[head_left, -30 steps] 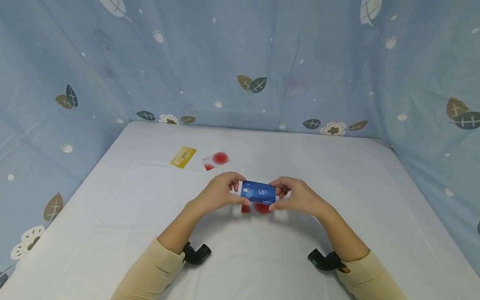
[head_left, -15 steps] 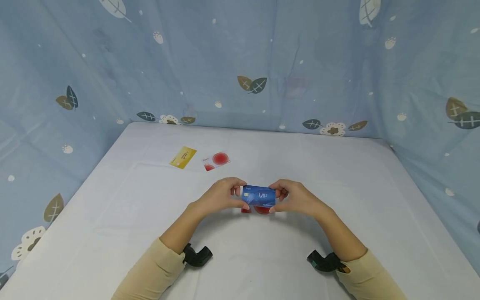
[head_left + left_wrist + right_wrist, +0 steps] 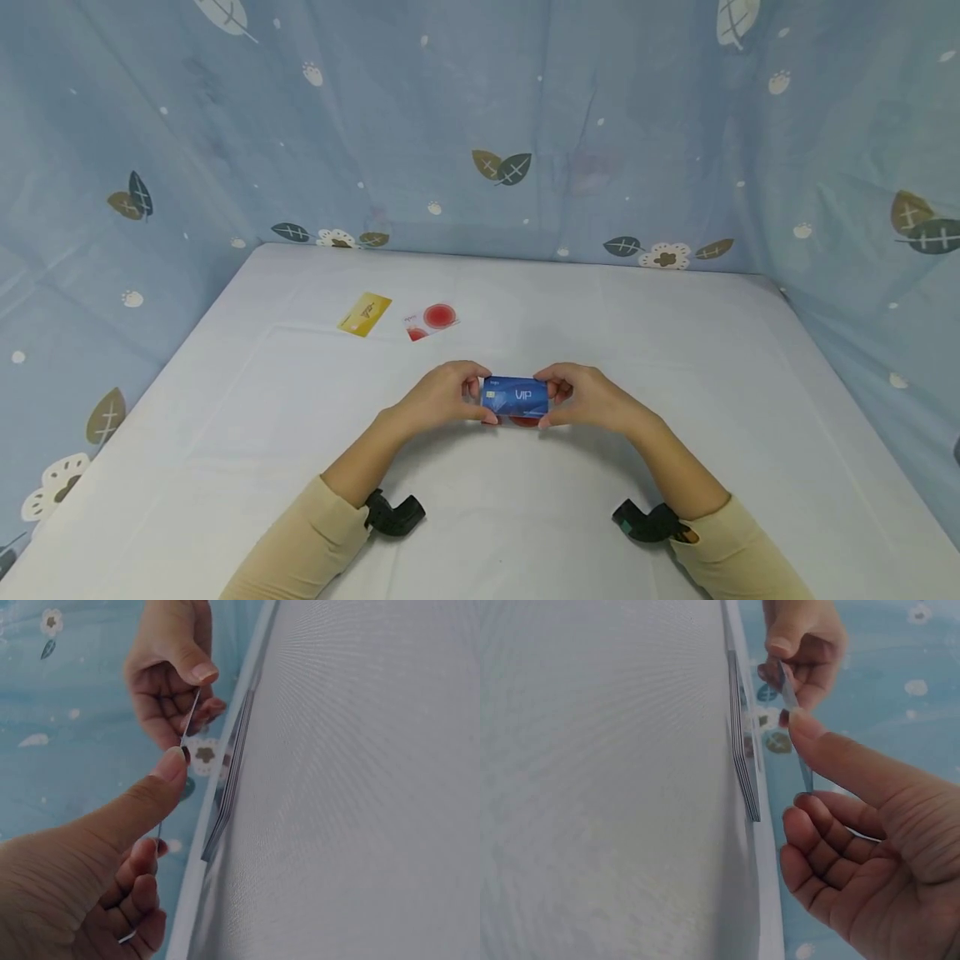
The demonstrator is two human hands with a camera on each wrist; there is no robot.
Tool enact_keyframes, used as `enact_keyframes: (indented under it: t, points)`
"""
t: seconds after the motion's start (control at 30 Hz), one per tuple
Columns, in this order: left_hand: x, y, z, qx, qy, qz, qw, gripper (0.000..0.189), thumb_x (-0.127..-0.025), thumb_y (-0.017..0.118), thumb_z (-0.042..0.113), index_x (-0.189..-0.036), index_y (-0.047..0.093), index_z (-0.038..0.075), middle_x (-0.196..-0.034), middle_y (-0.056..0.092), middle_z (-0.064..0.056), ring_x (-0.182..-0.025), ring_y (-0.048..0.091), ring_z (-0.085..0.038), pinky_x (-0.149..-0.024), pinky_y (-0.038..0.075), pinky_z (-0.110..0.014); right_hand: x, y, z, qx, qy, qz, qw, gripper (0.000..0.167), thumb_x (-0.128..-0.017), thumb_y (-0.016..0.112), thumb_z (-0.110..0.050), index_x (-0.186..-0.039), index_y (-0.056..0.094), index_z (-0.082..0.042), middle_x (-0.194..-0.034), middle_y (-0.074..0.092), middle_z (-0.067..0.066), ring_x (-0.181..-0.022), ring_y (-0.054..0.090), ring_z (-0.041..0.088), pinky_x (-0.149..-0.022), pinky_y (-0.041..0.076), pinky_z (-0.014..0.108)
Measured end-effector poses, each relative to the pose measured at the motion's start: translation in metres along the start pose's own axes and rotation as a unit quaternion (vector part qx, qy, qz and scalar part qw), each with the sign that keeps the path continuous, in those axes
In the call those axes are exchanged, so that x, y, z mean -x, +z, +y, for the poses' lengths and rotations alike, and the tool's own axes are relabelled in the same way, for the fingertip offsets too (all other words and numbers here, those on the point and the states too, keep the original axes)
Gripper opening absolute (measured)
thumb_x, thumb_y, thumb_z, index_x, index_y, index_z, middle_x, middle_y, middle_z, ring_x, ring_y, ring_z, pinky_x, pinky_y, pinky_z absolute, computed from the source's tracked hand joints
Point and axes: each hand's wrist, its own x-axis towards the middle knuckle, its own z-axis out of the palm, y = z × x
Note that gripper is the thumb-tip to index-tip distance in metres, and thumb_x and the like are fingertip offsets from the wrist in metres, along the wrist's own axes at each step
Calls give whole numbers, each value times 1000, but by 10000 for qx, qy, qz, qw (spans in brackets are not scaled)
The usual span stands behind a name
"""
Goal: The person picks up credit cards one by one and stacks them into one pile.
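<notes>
A blue VIP card (image 3: 516, 397) is held level by its two short ends. My left hand (image 3: 437, 400) pinches the left end between thumb and fingers, and my right hand (image 3: 592, 400) pinches the right end the same way. Beneath it, apart from the card, lies a small stack of cards (image 3: 234, 769), seen edge-on in both wrist views. In the head view only part of the red-patterned top card (image 3: 525, 422) shows below the blue one. In the right wrist view the held card (image 3: 804, 765) appears as a thin edge.
A yellow card (image 3: 364, 314) and a white card with red circles (image 3: 438, 317) lie farther back on the left of the white-covered table (image 3: 675, 350). Blue patterned curtain (image 3: 420, 108) hangs behind and at both sides. Black wrist cameras (image 3: 395, 513) sit at the sleeve cuffs.
Both hands have come down slightly with the blue card, which now covers more of the stack in the head view. The two loose cards stay put.
</notes>
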Motion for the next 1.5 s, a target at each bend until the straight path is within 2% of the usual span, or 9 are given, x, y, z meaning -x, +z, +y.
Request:
enact_keyframes:
  t: [0.17, 0.4, 0.67, 0.83, 1.27, 1.5]
  points:
    - [0, 2, -1, -104, -39, -22, 9999, 62, -66, 85, 37, -114, 63, 3, -77, 51, 5, -79, 48, -11, -70, 39, -25, -1, 2, 2, 6, -78, -73, 9999, 62, -71, 84, -22, -120, 57, 5, -92, 57, 7, -83, 53, 18, -74, 48, 26]
    - [1, 5, -3, -229, 127, -59, 9996, 60, -67, 85, 36, -113, 63, 2, -74, 50, 6, -77, 47, -11, -68, 38, -25, -1, 5, 2, 165, -127, -109, 9997, 60, -71, 83, -20, -119, 58, 5, -89, 57, 4, -80, 52, 16, -70, 47, 24]
    - [3, 7, -7, -447, -10, -118, 9989, 64, -67, 84, 39, -115, 63, 3, -74, 50, 6, -81, 48, -13, -70, 38, -26, -3, 10, 1, 107, -73, -185, 9997, 61, -70, 84, -19, -119, 57, 7, -88, 57, 5, -78, 53, 16, -69, 48, 23]
    - [4, 7, -8, -510, 47, -111, 9986, 62, -67, 84, 39, -114, 64, 3, -73, 50, 7, -80, 48, -12, -70, 38, -26, -4, 11, 2, 191, -19, -187, 9996, 61, -70, 84, -19, -118, 58, 6, -88, 57, 4, -78, 52, 15, -68, 47, 23]
    - [2, 8, -10, -475, 343, -165, 9981, 59, -67, 85, 36, -111, 64, 2, -78, 56, 7, -78, 48, -10, -75, 41, -27, -3, 11, 5, 368, 58, -192, 9991, 59, -69, 84, -20, -117, 59, 5, -88, 56, 4, -79, 51, 16, -68, 47, 24]
    - [1, 8, -10, -357, 303, -192, 9987, 60, -67, 85, 34, -112, 63, 2, -78, 56, 6, -78, 48, -11, -74, 41, -27, -5, 10, 7, 414, 150, -191, 9988, 60, -69, 85, -20, -118, 59, 3, -89, 56, 3, -80, 51, 15, -69, 46, 24]
